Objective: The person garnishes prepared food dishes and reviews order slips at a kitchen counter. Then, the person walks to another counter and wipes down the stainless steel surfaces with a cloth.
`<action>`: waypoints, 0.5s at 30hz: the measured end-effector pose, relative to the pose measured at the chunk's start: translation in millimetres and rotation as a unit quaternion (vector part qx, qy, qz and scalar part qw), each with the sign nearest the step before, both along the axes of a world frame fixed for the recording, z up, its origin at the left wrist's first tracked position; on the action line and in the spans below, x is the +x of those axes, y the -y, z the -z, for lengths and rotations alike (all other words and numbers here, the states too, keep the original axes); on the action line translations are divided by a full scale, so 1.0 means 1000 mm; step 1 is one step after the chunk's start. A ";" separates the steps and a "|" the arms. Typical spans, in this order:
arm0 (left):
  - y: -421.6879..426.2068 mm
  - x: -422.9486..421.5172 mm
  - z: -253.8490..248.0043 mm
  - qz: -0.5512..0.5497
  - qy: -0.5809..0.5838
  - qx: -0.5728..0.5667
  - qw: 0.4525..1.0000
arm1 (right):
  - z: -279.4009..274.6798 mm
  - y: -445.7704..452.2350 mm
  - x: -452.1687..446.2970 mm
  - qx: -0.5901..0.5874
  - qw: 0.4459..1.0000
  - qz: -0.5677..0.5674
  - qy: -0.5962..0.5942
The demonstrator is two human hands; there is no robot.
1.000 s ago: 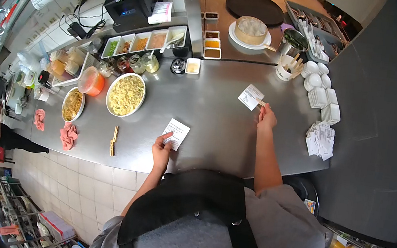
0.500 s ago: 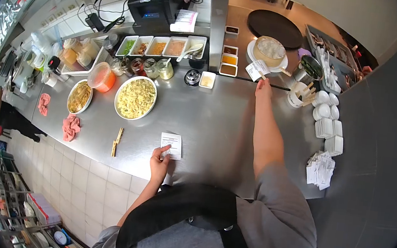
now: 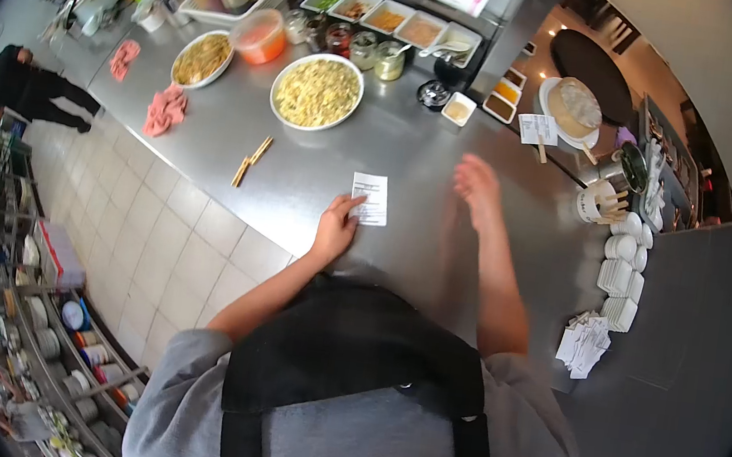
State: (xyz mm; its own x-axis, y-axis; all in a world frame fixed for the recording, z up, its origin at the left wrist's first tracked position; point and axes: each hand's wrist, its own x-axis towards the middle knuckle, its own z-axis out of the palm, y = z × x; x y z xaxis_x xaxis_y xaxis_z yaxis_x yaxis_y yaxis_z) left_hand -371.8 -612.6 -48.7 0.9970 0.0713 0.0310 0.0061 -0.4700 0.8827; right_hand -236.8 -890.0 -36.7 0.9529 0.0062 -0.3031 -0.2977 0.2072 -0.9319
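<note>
My left hand is at the near edge of the steel counter, its fingers closed at the left side of a printed paper slip. The slip lies flat, and a fingertip covers part of it. Above the counter to the right, my right hand is empty with its fingers apart, slightly blurred. Beyond it, a second printed slip with a wooden clothespin sits beside a round steamer-like container on a white plate. Wooden clothespins also lie left of my left hand.
A large bowl of yellow chopped food and a noodle-like dish stand on the left. Pink cloths lie nearby. At right are a cup of wooden sticks, stacked white dishes and piled slips. A person stands far left.
My right hand has let go of the far slip and its clothespin and drawn back toward me. My left hand stays at the near slip. The camera view has shifted and turned.
</note>
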 end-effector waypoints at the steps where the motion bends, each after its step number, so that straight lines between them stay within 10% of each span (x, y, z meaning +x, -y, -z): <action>1: 0.002 0.000 -0.006 -0.006 -0.014 -0.001 1.000 | -0.008 -0.024 -0.023 -0.044 0.993 -0.105 0.011; 6: -0.005 -0.005 0.001 -0.017 0.024 0.078 0.996 | -0.009 -0.101 -0.098 -0.253 0.905 -0.339 0.037; 8: -0.011 -0.010 0.008 -0.014 0.080 0.157 0.984 | -0.001 -0.110 -0.110 -0.518 0.781 -0.288 0.198; 15: -0.024 -0.019 0.013 -0.022 0.061 0.156 0.986 | -0.011 -0.122 -0.106 -0.533 0.762 -0.314 0.191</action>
